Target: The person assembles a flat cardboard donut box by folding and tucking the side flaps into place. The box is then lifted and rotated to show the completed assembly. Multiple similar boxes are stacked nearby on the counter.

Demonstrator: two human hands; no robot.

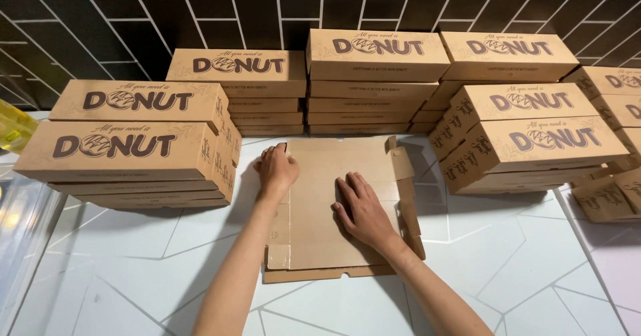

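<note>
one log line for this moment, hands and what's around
left hand flat on far-left flap | right hand palm down mid-sheet | unfolded cardboard box blank on white table | stacked brown boxes around

Left hand (276, 168) knuckles up, fingers curled down; right hand (362, 209) flat, palm down, fingers spread, just beside it

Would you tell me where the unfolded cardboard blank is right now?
The flat cardboard blank lies mid-table in the head view, under the left hand and right hand, between stacks of boxes.
</note>
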